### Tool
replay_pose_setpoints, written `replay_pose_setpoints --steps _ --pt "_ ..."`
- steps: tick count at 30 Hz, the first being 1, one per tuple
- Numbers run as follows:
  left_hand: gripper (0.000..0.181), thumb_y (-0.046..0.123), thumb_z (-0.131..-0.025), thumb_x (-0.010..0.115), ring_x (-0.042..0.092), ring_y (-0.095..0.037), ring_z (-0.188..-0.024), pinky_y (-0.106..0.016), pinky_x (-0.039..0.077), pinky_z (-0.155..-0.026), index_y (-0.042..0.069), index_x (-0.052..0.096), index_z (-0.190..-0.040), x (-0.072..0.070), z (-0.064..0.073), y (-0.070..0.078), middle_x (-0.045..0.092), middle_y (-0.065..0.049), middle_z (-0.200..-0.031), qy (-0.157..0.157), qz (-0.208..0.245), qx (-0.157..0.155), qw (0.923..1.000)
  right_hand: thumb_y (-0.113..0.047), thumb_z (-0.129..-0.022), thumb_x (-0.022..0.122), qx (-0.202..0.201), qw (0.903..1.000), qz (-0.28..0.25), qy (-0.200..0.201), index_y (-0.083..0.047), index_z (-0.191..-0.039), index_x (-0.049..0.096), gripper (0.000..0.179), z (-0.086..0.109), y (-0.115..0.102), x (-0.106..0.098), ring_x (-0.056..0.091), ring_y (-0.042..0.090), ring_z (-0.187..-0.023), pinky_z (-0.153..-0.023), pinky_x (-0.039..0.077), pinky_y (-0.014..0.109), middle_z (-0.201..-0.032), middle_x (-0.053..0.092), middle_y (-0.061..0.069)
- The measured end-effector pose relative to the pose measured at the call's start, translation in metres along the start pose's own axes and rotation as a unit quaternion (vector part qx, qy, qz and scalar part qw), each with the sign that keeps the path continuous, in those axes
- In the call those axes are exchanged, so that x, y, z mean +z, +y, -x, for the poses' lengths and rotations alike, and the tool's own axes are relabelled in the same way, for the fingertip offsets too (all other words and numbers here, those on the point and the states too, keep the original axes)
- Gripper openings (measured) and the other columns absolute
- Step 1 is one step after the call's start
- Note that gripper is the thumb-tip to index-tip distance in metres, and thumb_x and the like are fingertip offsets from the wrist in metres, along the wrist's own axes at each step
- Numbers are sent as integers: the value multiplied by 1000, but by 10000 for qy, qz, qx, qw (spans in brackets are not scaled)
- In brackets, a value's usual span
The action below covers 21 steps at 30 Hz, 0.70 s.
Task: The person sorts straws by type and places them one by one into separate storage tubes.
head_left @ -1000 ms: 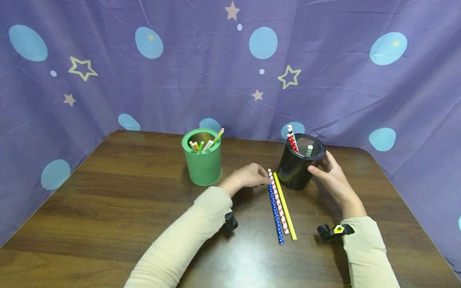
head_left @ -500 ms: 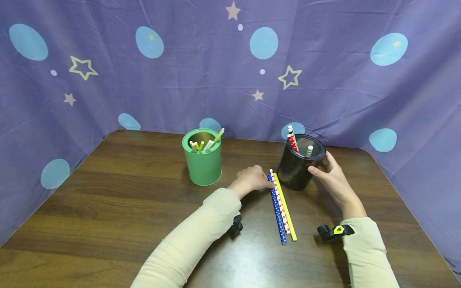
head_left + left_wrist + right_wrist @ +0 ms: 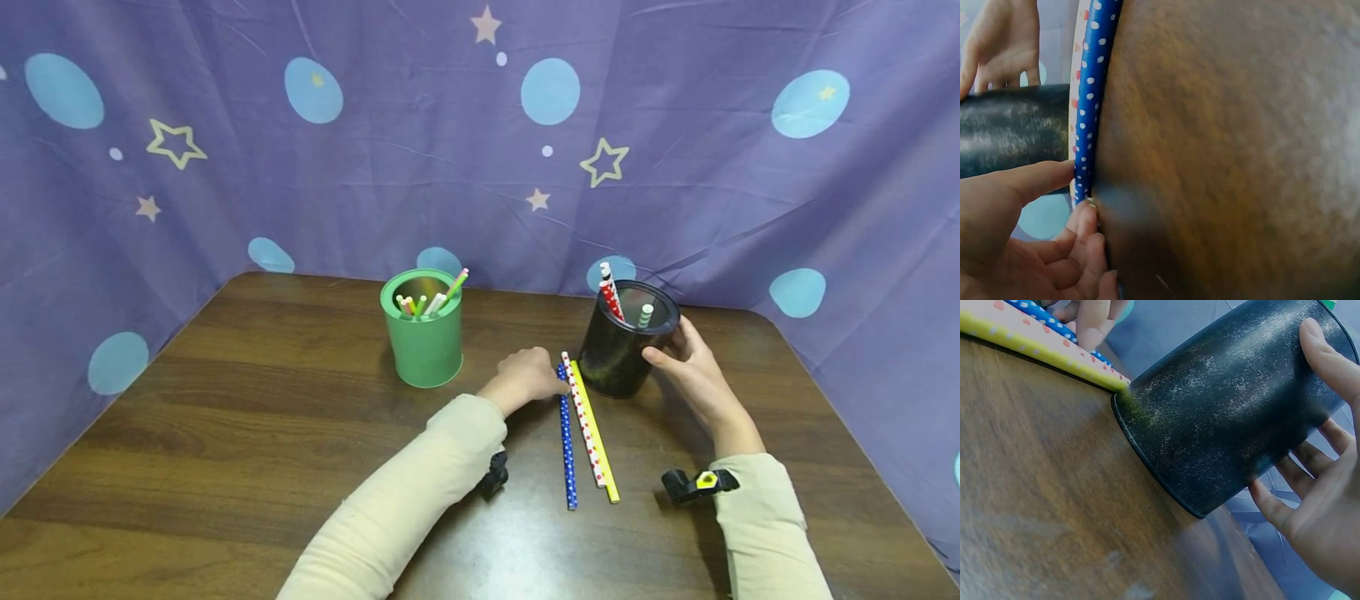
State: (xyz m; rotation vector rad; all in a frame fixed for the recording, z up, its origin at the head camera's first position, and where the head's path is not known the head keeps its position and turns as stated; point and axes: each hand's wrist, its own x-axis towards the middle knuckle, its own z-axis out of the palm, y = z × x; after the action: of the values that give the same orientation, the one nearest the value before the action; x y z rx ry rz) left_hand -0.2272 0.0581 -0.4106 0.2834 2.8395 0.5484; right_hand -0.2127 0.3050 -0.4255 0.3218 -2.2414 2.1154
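My left hand (image 3: pixel 527 373) pinches the far end of a thin blue stick with white dots (image 3: pixel 567 458), thumb (image 3: pixel 1054 175) on one side and forefinger on the other. Beside it lie a white stick with red dots (image 3: pixel 587 425) and a yellow stick (image 3: pixel 604 458), nearly parallel and close together. My right hand (image 3: pixel 701 375) grips a black cylindrical cup (image 3: pixel 617 354) from its right, thumb near the rim and fingers around the back. The cup stands upright at the sticks' far ends, with red-and-white, black-and-white and green striped sticks poking out.
To the left stands a green can (image 3: pixel 426 350) filled with several thin coloured sticks. The brown wooden table (image 3: pixel 262 400) runs back to a purple curtain (image 3: pixel 420 167) printed with stars and blue spots.
My left hand has shifted slightly right and taken the blue stick's far end. That stick's near end has swung left, away from the red-dotted one. My right hand stays on the cup.
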Motion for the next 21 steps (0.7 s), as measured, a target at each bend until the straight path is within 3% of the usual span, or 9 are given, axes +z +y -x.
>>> replay_pose_setpoints --steps 6,14,18,21 --pt "33 40 -78 80 66 -28 -93 -40 53 -74 15 60 -68 0 5 4 70 -9 -93 112 -375 168 9991 -7 -95 65 4 10000 77 26 -10 -158 17 79 0 -1 0 41 13 -130 -96 39 16 -150 38 11" --pt "29 38 -83 73 66 -30 -95 -41 54 -74 14 61 -72 -2 1 -1 70 -9 -97 61 -219 168 9996 -7 -95 65 -6 9999 130 33 -9 -158 17 78 -1 0 1 41 13 -130 -97 40 16 -150 37 13" --pt "33 33 -84 70 61 -20 -73 -34 48 -62 17 53 -61 -4 0 -6 61 -1 -73 0 98 313 9995 -7 -95 65 7 9999 96 31 -9 -158 17 79 -1 0 1 39 15 -133 -99 39 16 -153 34 16" --pt "42 26 -86 68 41 -14 -57 -28 34 -52 18 43 -53 -7 -1 -9 41 4 -57 -120 412 418 9982 -7 -96 65 22 10000 57 17 -10 -158 16 79 -1 0 0 37 17 -135 -101 39 17 -154 31 18"
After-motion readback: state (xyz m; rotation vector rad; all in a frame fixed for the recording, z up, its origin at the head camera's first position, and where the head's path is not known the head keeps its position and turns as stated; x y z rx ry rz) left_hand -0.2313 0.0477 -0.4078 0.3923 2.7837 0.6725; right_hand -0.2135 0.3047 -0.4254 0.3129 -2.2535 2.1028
